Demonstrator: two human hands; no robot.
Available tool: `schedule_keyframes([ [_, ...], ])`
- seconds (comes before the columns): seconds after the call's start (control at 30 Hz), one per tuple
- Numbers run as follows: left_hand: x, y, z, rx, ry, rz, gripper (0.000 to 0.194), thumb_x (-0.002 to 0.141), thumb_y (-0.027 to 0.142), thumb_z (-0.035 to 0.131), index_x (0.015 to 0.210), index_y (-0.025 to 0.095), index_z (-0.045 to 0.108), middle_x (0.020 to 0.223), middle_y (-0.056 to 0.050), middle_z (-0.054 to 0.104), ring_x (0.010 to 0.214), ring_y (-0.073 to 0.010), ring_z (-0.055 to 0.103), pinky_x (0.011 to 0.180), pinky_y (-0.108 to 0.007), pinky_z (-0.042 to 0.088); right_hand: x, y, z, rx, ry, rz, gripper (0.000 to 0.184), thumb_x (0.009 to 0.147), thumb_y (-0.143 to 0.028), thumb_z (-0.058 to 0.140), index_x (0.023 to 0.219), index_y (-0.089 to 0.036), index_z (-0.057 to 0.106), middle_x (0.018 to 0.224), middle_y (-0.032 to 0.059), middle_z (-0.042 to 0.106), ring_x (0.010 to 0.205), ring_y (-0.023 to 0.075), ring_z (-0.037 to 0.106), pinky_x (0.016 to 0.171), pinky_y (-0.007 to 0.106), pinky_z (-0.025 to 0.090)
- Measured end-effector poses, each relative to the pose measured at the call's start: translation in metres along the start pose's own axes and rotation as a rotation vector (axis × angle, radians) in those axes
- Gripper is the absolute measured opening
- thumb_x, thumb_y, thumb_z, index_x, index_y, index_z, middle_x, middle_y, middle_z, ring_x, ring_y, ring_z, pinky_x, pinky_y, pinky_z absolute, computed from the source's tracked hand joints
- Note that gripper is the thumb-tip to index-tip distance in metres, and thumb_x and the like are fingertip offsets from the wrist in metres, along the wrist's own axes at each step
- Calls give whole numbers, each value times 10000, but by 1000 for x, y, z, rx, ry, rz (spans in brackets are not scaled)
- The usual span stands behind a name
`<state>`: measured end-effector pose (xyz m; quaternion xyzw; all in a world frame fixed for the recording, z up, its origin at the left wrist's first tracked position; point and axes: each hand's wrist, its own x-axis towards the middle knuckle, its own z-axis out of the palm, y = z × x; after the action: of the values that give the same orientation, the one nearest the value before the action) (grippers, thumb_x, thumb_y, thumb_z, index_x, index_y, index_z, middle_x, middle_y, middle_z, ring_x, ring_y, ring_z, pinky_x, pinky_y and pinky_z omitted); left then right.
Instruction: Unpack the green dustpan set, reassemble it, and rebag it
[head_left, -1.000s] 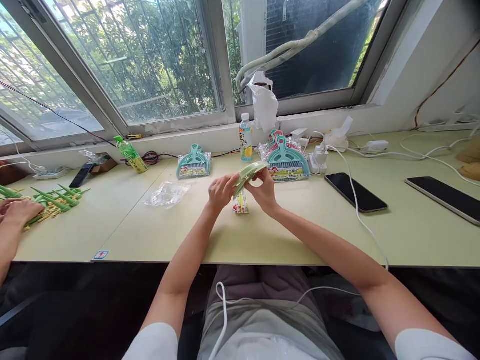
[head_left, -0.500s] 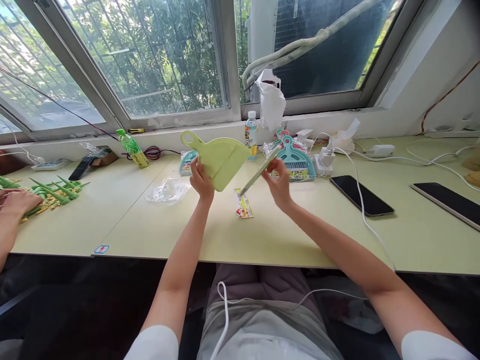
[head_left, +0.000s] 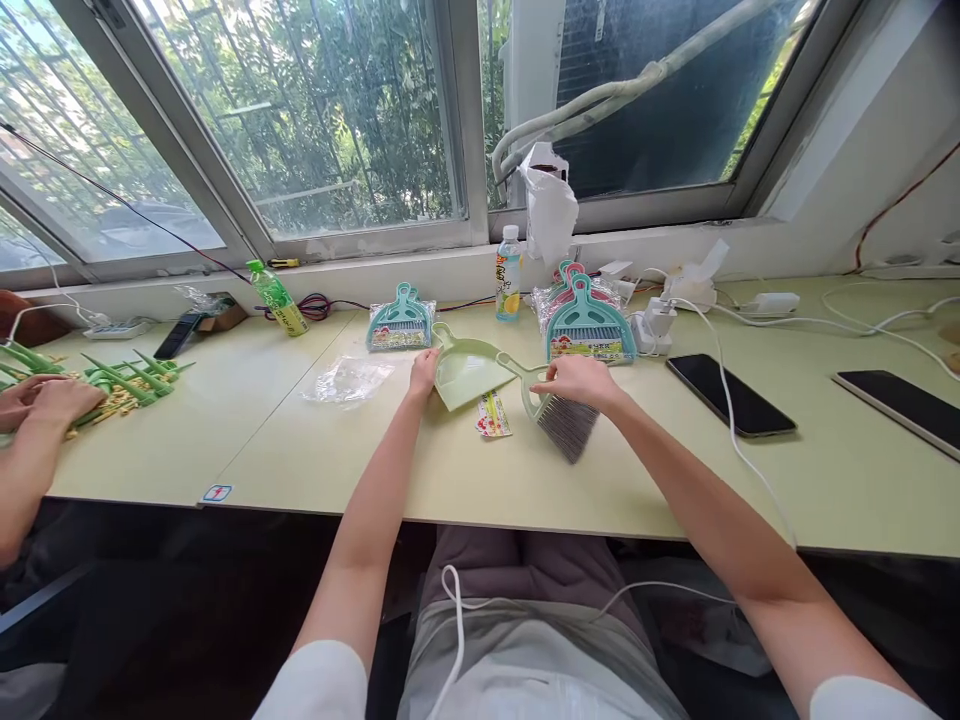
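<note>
Head view gives me, from my remote seat, both hands at work above a pale yellow tabletop (head_left: pixel 637 500). My left hand (head_left: pixel 424 373) is clasped on the left edge of a pale green, fan-shaped plastic dustpan (head_left: pixel 466 372), its looped handle pointing to eleven o'clock. My right hand (head_left: pixel 579 381) grasps a pale green plastic brush with grey bristles (head_left: pixel 568 430), at four o'clock from the dustpan; its handle points to ten o'clock and its bristles to five. I cannot tell whether the two pieces touch.

Taking the dustpan as the dial's centre, a small printed paper card (head_left: pixel 493 415) lies close by at five o'clock, a crumpled clear plastic wrapper (head_left: pixel 349 380) at nine, a wrapped teal dustpan set (head_left: pixel 401 322) at ten, and a blue-labelled clear drink bottle (head_left: pixel 508 278) stands at one.
</note>
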<state>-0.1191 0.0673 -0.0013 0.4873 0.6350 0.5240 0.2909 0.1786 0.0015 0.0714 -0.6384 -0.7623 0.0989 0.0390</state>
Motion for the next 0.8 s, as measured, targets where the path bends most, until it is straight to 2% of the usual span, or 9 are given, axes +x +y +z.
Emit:
schedule_keyframes([
  [0.2, -6, 10, -9, 568, -46, -13, 328, 934, 357, 395, 930, 209, 687, 1060, -90, 717, 1004, -249, 634, 798, -302, 436, 10, 8, 11, -102, 16, 50, 431, 841, -566, 591, 982, -188, 745, 1057, 132, 726, 1018, 276, 668, 772, 319, 447],
  [0.3, -9, 12, -9, 719, -82, 12, 351, 933, 349, 382, 996, 218, 702, 1149, -106, 706, 1076, -273, 629, 819, -315, 442, 12, 11, 14, -143, 23, 55, 401, 857, -519, 592, 986, -171, 743, 1066, 149, 724, 1023, 278, 671, 775, 320, 447],
  [0.43, -8, 10, -8, 788, -68, 41, 363, 934, 349, 379, 1015, 217, 707, 1192, -114, 690, 1088, -268, 630, 833, -316, 452, 12, 10, 15, -156, 33, 42, 325, 883, -422, 580, 989, -161, 743, 1052, 157, 727, 1010, 268, 677, 756, 309, 439],
  [0.57, -7, 10, -9, 799, -30, 39, 368, 949, 378, 377, 1049, 218, 694, 1206, -111, 684, 1101, -266, 627, 861, -325, 461, 8, 7, 13, -158, 19, 25, 320, 872, -422, 598, 975, -159, 747, 1034, 151, 729, 991, 271, 678, 734, 305, 431],
  [0.7, -9, 11, -9, 827, -62, 61, 331, 930, 454, 456, 1008, 226, 683, 1155, -82, 701, 1086, -251, 627, 873, -316, 463, 6, 8, 12, -164, -14, 0, 317, 858, -415, 608, 986, -160, 745, 1039, 146, 726, 987, 264, 676, 729, 305, 428],
  [0.8, -9, 11, -11, 864, -68, 73, 264, 917, 400, 482, 991, 235, 675, 1155, -68, 697, 1089, -243, 625, 872, -310, 462, 7, 11, 11, -181, -33, 17, 332, 847, -424, 623, 993, -151, 743, 1048, 156, 723, 991, 272, 676, 730, 311, 430],
])
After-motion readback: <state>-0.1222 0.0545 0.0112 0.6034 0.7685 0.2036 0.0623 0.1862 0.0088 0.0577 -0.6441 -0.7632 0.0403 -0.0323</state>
